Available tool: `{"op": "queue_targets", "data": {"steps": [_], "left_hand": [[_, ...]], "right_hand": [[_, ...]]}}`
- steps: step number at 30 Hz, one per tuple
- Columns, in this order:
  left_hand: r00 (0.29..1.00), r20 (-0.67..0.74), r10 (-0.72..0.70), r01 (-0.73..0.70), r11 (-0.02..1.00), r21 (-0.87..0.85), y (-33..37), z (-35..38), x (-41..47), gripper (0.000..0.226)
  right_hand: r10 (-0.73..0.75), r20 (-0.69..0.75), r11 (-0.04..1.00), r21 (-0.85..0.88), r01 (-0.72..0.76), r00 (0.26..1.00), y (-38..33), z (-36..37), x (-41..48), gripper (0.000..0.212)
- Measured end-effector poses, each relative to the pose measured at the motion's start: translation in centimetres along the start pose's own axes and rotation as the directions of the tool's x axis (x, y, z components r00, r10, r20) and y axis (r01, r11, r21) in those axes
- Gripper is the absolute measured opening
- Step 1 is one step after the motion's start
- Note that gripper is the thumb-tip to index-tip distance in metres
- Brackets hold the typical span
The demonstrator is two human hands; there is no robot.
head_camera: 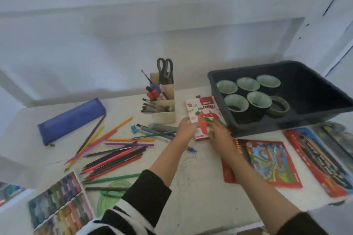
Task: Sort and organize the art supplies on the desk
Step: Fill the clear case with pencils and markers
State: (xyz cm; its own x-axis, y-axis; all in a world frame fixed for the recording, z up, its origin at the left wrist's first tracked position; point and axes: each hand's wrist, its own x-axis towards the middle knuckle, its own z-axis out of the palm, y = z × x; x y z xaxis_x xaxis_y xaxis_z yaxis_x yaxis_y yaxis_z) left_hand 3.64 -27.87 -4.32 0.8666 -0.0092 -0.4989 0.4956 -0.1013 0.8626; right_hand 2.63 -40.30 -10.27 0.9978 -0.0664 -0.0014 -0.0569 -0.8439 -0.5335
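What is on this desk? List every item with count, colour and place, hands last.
pencil case: one, blue, back left
coloured pencils: many, mixed colours, loose centre left
organiser: one, beige, back centre, holding markers and brushes
sharpener: one, blue, beside the organiser
scissors: one pair, black, upright in the organiser
oil pastels box: one, white and red, centre
tray: one, dark grey, back right
cups: five, pale green inside, in the tray
tape roll: one, dull green, in the tray
pastel trays: two, multicoloured, front left
red packs: two, front right
left hand: holds the box's left edge
right hand: holds the box's lower right
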Motion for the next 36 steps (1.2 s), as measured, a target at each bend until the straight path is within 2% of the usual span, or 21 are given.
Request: {"op": "queue_targets", "data": {"steps": [2,4,7,9,12,14,16,19,22,25,31,34,36], "left_hand": [[0.998,-0.040,-0.041,0.036,0.992,-0.125,0.5,1.2,1.3,0.044],[0.996,-0.066,-0.059,0.047,0.985,-0.168,0.8,2.2,2.7,0.042],[0.982,-0.173,-0.071,0.049,0.990,-0.131,1.2,3.0,4.6,0.039],[0.974,-0.218,-0.059,0.038,0.994,-0.098,1.4,2.8,5.6,0.036],[0.975,-0.221,0.020,-0.039,0.996,-0.082,2.1,2.9,5.3,0.026],[0.969,-0.236,0.071,-0.080,0.996,-0.028,2.1,2.9,5.2,0.034],[0.960,-0.250,0.128,-0.127,0.992,0.018,2.2,3.0,4.9,0.037],[0.928,-0.266,0.261,-0.244,0.965,0.095,2.9,2.3,3.8,0.031],[0.874,-0.254,0.414,-0.390,0.910,0.139,4.3,0.9,1.8,0.029],[0.820,-0.282,0.497,-0.467,0.868,0.171,5.9,-0.9,-0.1,0.032],[0.689,-0.329,0.646,-0.633,0.757,0.159,10.2,-5.7,-4.1,0.027],[0.585,-0.299,0.754,-0.712,0.654,0.257,13.8,-8.9,-5.5,0.029],[0.503,-0.298,0.811,-0.773,0.576,0.264,17.4,-11.2,-6.6,0.029]], "right_hand": [[-0.049,0.013,0.999,0.000,0.049,0.999,0.5,-0.1,-0.3,0.047],[-0.095,0.028,0.994,0.062,0.093,0.995,1.1,-0.3,-0.3,0.050],[-0.100,0.035,0.979,0.180,0.092,0.994,1.6,-1.0,0.3,0.050],[-0.086,0.033,0.979,0.190,0.079,0.996,1.5,-1.3,0.4,0.050],[-0.087,0.053,0.994,0.071,0.083,0.995,1.5,-1.7,0.7,0.052],[-0.094,0.058,0.995,0.021,0.093,0.994,1.6,-1.9,0.7,0.056],[-0.110,0.067,0.991,0.078,0.104,0.992,1.7,-2.1,0.7,0.056],[-0.170,0.072,0.940,0.310,0.140,0.983,1.7,-1.7,0.4,0.050],[-0.260,0.026,0.894,0.384,0.231,0.965,0.6,-1.2,0.6,0.056],[-0.296,-0.012,0.848,0.456,0.269,0.955,-2.0,-1.1,1.4,0.063],[-0.328,-0.190,0.523,0.779,0.346,0.925,-9.7,-5.3,4.1,0.066],[-0.334,-0.300,0.487,0.757,0.436,0.894,-14.1,-11.6,7.4,0.064],[-0.414,-0.374,0.481,0.684,0.548,0.830,-17.9,-17.2,9.1,0.061]]}}
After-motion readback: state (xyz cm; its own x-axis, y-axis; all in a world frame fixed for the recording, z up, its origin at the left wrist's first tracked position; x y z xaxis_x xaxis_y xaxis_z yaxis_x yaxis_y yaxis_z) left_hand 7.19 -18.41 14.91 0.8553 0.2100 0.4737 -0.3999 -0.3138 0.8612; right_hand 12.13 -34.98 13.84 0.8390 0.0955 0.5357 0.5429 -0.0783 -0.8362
